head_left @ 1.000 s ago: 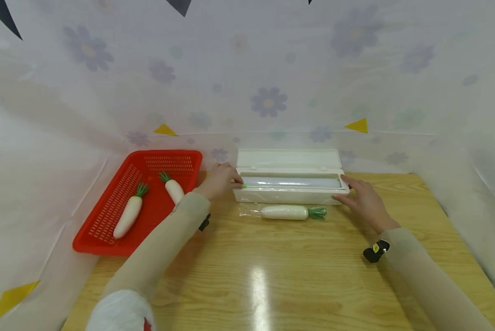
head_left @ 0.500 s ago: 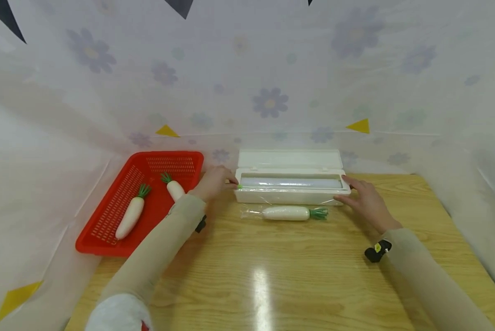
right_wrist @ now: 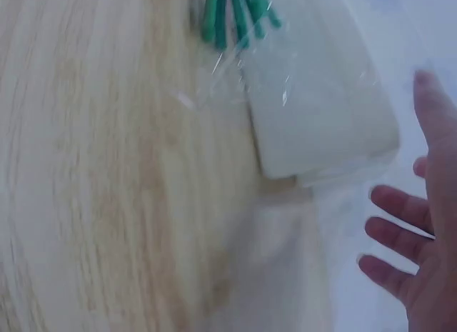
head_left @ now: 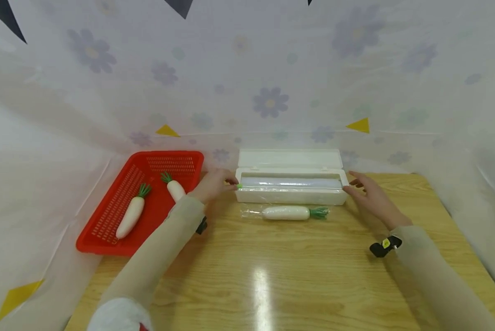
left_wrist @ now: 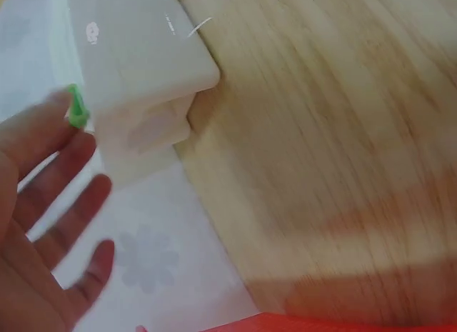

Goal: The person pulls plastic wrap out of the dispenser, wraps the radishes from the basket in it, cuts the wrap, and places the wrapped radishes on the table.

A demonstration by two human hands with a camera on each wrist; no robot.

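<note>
At the box's left end my left hand (head_left: 215, 185) pinches a small green slide cutter (left_wrist: 78, 107) between thumb and index finger, the other fingers spread loosely. The white cling film box (head_left: 290, 197) has its lid (head_left: 290, 158) raised, and a roll of film (head_left: 290, 182) lies inside. My right hand (head_left: 371, 197) is by the box's right end with relaxed fingers, holding nothing; in the right wrist view it looks apart from the box. In front of the box lies a white radish (head_left: 286, 213) with green stalks, wrapped in clear film that sticks out to its left.
A red plastic basket (head_left: 88, 246) stands at the left of the wooden table (head_left: 297, 276). Inside it are two unwrapped radishes, one (head_left: 131, 216) at the left and one (head_left: 175, 190) partly behind my left arm. A flowered cloth (head_left: 272, 69) hangs close behind the box.
My left hand has slid slightly left with the green cutter to the box's end. The right hand has let go of the box's right end and shifted a little right.
</note>
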